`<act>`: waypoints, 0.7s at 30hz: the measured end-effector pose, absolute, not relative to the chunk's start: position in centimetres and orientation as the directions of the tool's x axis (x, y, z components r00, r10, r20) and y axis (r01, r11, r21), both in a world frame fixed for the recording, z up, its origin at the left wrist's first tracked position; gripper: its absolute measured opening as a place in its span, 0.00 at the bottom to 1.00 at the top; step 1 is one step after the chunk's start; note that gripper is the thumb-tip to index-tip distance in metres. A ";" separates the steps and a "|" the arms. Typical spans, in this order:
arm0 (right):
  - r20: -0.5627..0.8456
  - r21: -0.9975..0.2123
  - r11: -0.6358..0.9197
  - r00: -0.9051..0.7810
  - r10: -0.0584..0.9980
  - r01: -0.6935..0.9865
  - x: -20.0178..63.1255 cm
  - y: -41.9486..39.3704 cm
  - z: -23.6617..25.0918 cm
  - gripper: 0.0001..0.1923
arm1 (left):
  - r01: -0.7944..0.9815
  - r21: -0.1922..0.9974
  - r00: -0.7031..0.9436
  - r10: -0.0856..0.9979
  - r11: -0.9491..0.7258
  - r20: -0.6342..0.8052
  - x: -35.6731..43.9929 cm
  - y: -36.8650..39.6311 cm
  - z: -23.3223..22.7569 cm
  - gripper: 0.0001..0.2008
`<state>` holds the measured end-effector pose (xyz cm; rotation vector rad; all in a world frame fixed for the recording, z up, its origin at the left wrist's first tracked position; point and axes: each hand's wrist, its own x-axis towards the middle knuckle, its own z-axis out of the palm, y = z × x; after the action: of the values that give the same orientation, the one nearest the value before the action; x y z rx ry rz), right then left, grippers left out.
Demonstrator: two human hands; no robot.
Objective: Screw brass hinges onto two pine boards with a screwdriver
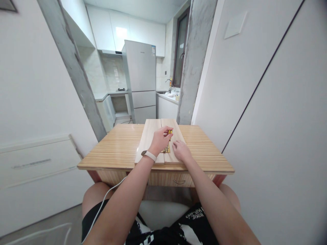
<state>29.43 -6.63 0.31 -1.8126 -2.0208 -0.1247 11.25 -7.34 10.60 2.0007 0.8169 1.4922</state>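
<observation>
Two pale wooden boards (pixel 151 136) lie side by side on a small wooden table (pixel 120 146). My left hand (pixel 160 140), with a watch on its wrist, grips a small yellow and black tool (pixel 170 131) above the seam between the boards. A brass-coloured hinge (pixel 167 149) lies across that seam, partly hidden under the hand. My right hand (pixel 180 150) rests flat on the right board just beside the hinge, fingers spread and holding nothing.
A white wall (pixel 255 102) stands close on the right of the table. A white cabinet (pixel 33 170) is at the left. Beyond the table is a kitchen with a fridge (pixel 141 81) and a sink counter (pixel 167 98). A white cable (pixel 102 204) runs over my left thigh.
</observation>
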 end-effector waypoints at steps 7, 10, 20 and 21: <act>0.379 -0.189 0.157 -0.076 0.923 0.969 29.4 -6.7 0.4 0.16 | 0.224 0.665 0.170 0.700 -0.713 0.693 11.2 -7.5 10.4 0.13; 0.390 -0.191 0.158 -0.073 0.918 0.969 29.4 -6.7 0.4 0.16 | 0.313 0.633 0.150 0.695 -0.708 0.703 11.3 -7.7 10.5 0.16; 0.356 -0.199 0.128 -0.050 0.933 0.972 29.3 -6.8 0.5 0.16 | 0.243 0.683 0.221 0.725 -0.689 0.653 11.0 -7.3 10.7 0.15; 0.355 -0.203 0.128 -0.049 0.934 0.971 29.3 -6.8 0.5 0.16 | 0.212 0.702 0.243 0.732 -0.680 0.636 10.8 -7.1 10.6 0.16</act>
<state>29.32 -6.83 0.47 -1.8378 -2.0158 -0.1276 10.84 -7.09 10.64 2.0431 0.8606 1.4413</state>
